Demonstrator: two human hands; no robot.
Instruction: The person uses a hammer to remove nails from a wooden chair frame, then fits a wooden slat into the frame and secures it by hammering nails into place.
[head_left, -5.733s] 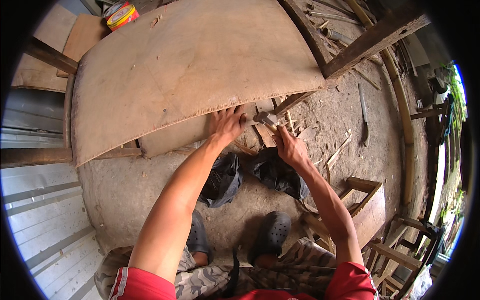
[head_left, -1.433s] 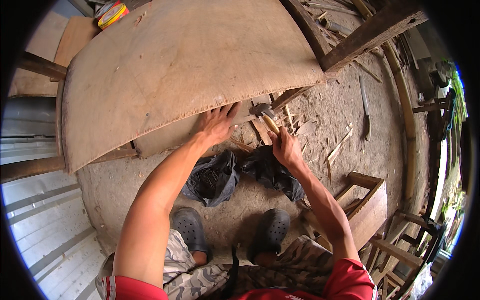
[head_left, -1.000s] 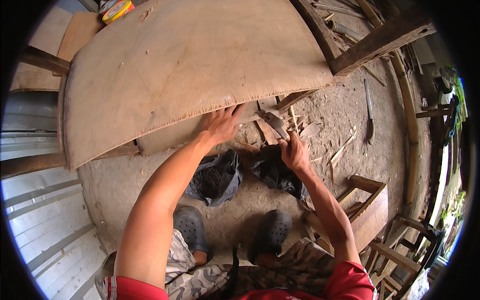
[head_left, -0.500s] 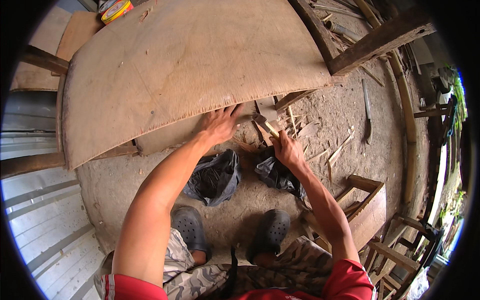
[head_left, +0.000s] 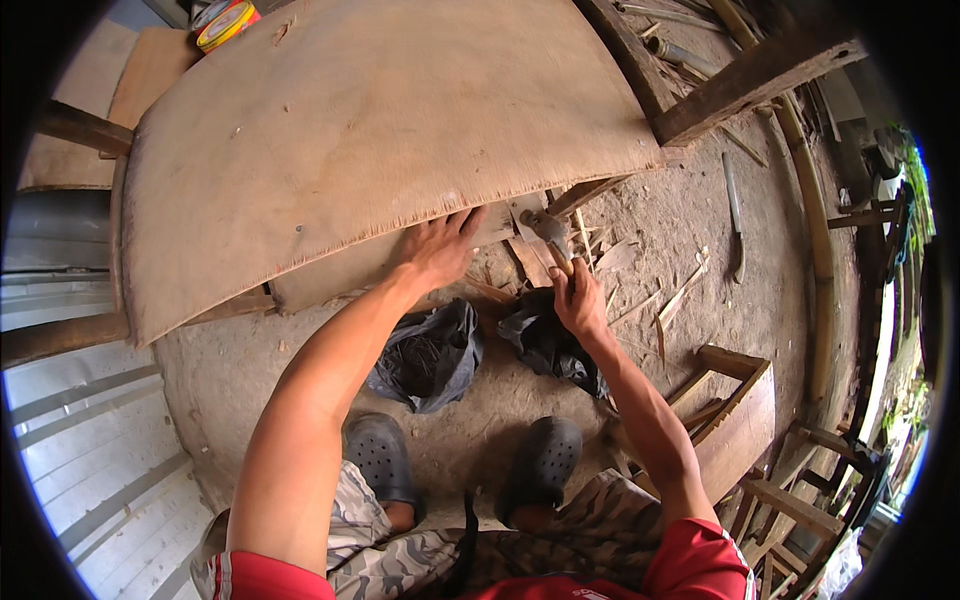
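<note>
Left hand (head_left: pixel 440 250) spread by one panel (head_left: pixel 390 110), right hand (head_left: pixel 582 298) grips one hammer (head_left: pixel 550 234) near two bags (head_left: pixel 428 356).

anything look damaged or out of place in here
Yes. The near edge of the large plywood panel is ragged and splintered rather than cleanly cut. Wood scraps litter the floor near the hammer, and what looks like a long knife lies loose there, an odd spot for a blade.

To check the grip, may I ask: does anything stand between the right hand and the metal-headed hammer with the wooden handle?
Nothing visible does: the right hand grips the hammer directly by its handle.
</note>
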